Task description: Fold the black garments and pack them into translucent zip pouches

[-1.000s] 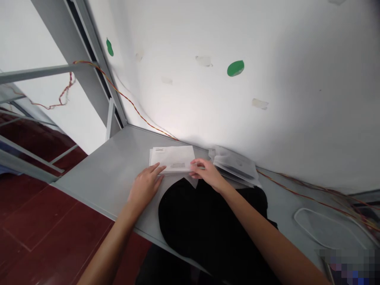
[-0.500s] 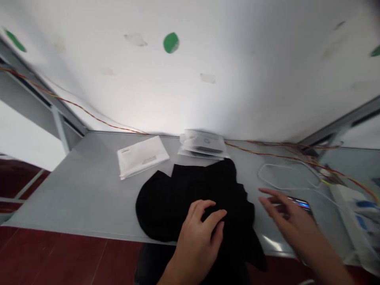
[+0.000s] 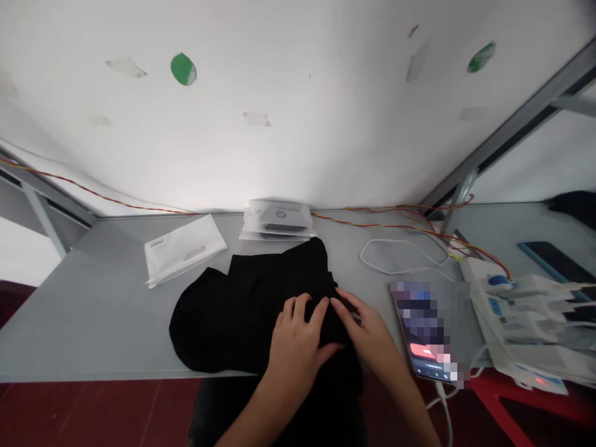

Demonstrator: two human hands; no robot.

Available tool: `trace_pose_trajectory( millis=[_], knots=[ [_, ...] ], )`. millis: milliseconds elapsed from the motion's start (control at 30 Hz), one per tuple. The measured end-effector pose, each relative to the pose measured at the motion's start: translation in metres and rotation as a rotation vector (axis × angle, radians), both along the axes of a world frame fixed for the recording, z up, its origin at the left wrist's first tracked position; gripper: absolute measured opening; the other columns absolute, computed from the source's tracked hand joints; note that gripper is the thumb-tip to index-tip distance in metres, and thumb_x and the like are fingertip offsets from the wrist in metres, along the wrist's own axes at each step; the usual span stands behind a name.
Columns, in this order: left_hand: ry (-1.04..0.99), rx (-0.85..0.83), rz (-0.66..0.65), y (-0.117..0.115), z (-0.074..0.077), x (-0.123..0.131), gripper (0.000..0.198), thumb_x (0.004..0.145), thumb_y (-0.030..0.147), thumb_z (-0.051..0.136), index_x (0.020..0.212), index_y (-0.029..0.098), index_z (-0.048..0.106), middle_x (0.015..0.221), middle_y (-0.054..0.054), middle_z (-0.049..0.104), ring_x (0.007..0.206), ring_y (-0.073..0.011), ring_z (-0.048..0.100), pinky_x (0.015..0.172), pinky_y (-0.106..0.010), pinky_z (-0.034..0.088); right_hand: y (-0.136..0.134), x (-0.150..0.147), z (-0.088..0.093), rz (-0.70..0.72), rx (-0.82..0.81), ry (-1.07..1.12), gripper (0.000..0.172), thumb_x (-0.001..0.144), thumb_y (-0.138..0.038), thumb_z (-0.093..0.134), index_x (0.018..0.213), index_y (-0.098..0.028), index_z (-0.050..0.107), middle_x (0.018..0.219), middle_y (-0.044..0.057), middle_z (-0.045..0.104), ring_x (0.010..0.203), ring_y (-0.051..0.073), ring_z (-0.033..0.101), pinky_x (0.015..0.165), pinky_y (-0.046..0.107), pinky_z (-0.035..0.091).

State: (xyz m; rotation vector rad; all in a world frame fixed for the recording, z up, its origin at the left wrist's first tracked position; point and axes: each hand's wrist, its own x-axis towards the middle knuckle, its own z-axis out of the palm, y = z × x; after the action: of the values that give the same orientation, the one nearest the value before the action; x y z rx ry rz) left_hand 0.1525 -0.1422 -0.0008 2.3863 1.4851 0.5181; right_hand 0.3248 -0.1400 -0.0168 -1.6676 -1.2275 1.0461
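Note:
A dark, bunched black garment point(image 3: 251, 310) lies folded on the grey table, part of it hanging over the front edge. What kind of garment it is, I cannot make out. My left hand point(image 3: 298, 341) rests on its right half, fingers spread and thumb apart. Just beside it, my right hand point(image 3: 367, 332) is at the garment's right edge, with thumb and forefinger pinched together on the fabric. Its other fingers are partly hidden.
Behind the garment lie a white packet point(image 3: 186, 248) and a frosted plastic packet point(image 3: 279, 220) with something dark inside. To the right are a phone point(image 3: 423, 335) on a cable, a white looped cable point(image 3: 363, 254) and a white power strip point(image 3: 493, 310). Twisted wires point(image 3: 372, 225) run along the wall.
My right hand has moved left from near the phone onto the garment's right edge and closed there. My left hand stays on the cloth. The view has turned right.

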Motion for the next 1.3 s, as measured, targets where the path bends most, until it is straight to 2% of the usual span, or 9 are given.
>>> trace_pose_trajectory(
  millis=[167, 433, 600, 700, 800, 900, 1033, 1133, 1300],
  knots=[
    [-0.030, 0.035, 0.045, 0.009, 0.009, -0.007, 0.063, 0.085, 0.036, 0.086, 0.142, 0.024, 0.061, 0.130, -0.011, 0.068, 0.114, -0.0318, 0.067, 0.092, -0.050, 0.063, 0.008, -0.006, -0.008, 0.014, 0.090, 0.191, 0.056, 0.094, -0.067, 0.060, 0.131, -0.028, 0.074, 0.138, 0.007, 0.074, 0.135, 0.032, 0.064, 0.117, 0.050, 0.048],
    [-0.395, -0.011, 0.095, 0.017, 0.018, -0.030, 0.014, 0.100, 0.027, 0.067, 0.113, 0.023, 0.073, 0.108, -0.002, 0.078, 0.095, -0.0199, 0.074, 0.080, -0.030, 0.061, 0.017, -0.014, -0.020, 0.010, 0.141, 0.150, 0.053, 0.088, -0.050, 0.070, 0.135, -0.024, 0.067, 0.135, 0.011, 0.073, 0.123, 0.032, 0.069, 0.110, 0.052, 0.052],
    [-0.637, -0.005, 0.327, 0.010, 0.022, -0.069, 0.017, 0.102, 0.034, 0.060, 0.095, 0.022, 0.070, 0.081, 0.002, 0.071, 0.070, -0.0142, 0.069, 0.065, -0.024, 0.055, 0.016, -0.011, -0.024, 0.004, 0.162, 0.046, 0.047, 0.093, -0.050, 0.065, 0.133, -0.026, 0.067, 0.133, 0.009, 0.072, 0.120, 0.030, 0.069, 0.104, 0.049, 0.054],
    [-0.642, 0.102, 0.500, -0.001, 0.012, -0.105, 0.016, 0.103, 0.035, 0.058, 0.097, 0.021, 0.065, 0.087, -0.001, 0.068, 0.075, -0.0157, 0.069, 0.067, -0.026, 0.056, 0.015, -0.010, -0.026, 0.002, 0.160, 0.001, 0.045, 0.094, -0.050, 0.064, 0.133, -0.027, 0.067, 0.133, 0.009, 0.073, 0.114, 0.029, 0.070, 0.101, 0.047, 0.056],
    [-0.493, 0.445, 0.636, -0.014, 0.000, -0.129, 0.009, 0.099, 0.029, 0.064, 0.098, 0.021, 0.059, 0.101, -0.005, 0.064, 0.093, -0.0207, 0.067, 0.082, -0.035, 0.058, 0.014, -0.010, -0.028, -0.012, 0.147, -0.034, 0.045, 0.095, -0.051, 0.063, 0.133, -0.029, 0.068, 0.130, 0.008, 0.074, 0.111, 0.029, 0.071, 0.100, 0.047, 0.056],
    [-0.290, 0.606, 0.453, -0.019, -0.004, -0.128, 0.020, 0.093, 0.029, 0.072, 0.110, 0.023, 0.061, 0.119, -0.011, 0.061, 0.119, -0.0306, 0.060, 0.102, -0.053, 0.052, 0.014, -0.011, -0.028, -0.025, 0.144, -0.042, 0.046, 0.093, -0.054, 0.066, 0.132, -0.029, 0.068, 0.129, 0.008, 0.075, 0.112, 0.030, 0.072, 0.100, 0.047, 0.057],
    [-0.003, 0.353, 0.274, 0.000, -0.002, -0.118, 0.045, 0.094, 0.037, 0.073, 0.136, 0.028, 0.062, 0.152, -0.016, 0.052, 0.143, -0.0423, 0.047, 0.109, -0.062, 0.046, 0.012, -0.009, -0.025, -0.003, 0.113, 0.064, 0.058, 0.088, -0.056, 0.073, 0.137, -0.028, 0.063, 0.114, 0.008, 0.080, 0.106, 0.030, 0.076, 0.091, 0.044, 0.062],
    [-0.090, 0.220, 0.321, 0.018, 0.001, -0.136, 0.026, 0.102, 0.034, 0.058, 0.124, 0.028, 0.069, 0.130, -0.009, 0.071, 0.117, -0.0297, 0.069, 0.099, -0.045, 0.055, 0.011, -0.002, -0.022, -0.039, 0.092, 0.035, 0.054, 0.086, -0.057, 0.074, 0.130, -0.027, 0.068, 0.113, 0.010, 0.081, 0.108, 0.032, 0.076, 0.086, 0.043, 0.064],
    [-0.241, 0.120, 0.788, 0.018, 0.009, -0.192, 0.024, 0.093, 0.047, 0.063, 0.087, 0.024, 0.066, 0.078, -0.001, 0.072, 0.068, -0.0206, 0.071, 0.065, -0.032, 0.054, 0.010, 0.012, -0.019, -0.139, 0.187, -0.107, 0.036, 0.089, -0.055, 0.070, 0.111, -0.027, 0.078, 0.118, 0.009, 0.080, 0.114, 0.033, 0.073, 0.093, 0.047, 0.060]
  ],
)
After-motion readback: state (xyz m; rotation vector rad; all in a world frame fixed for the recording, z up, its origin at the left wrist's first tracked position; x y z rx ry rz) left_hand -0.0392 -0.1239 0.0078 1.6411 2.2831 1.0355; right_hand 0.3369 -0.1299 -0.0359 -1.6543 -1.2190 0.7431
